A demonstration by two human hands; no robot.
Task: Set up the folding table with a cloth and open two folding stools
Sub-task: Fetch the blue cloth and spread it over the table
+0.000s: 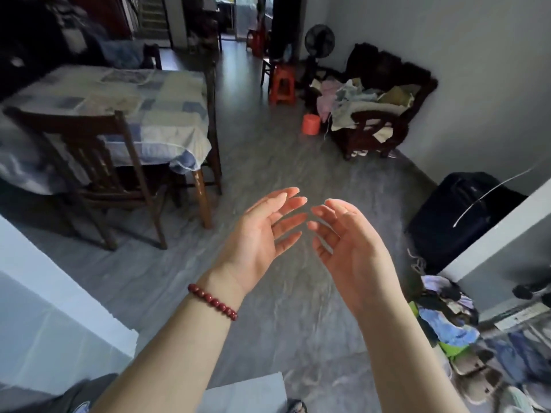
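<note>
My left hand point(262, 236) and my right hand point(348, 242) are raised in front of me over the grey floor, palms turned towards each other, fingers relaxed and spread, holding nothing. A red bead bracelet sits on my left wrist. At the left stands a table point(205, 192) draped with a blue and cream patchwork cloth point(143, 108); whether it is the folding table I cannot tell. No folding stool is recognisable in view.
A dark wooden chair point(98, 162) stands at the table's near side. Far off are a red plastic stool point(282, 84), a red bucket point(311, 124), a fan point(319, 40) and an armchair heaped with clothes point(369, 114). A dark suitcase point(456, 216) and piled clothes and slippers lie right.
</note>
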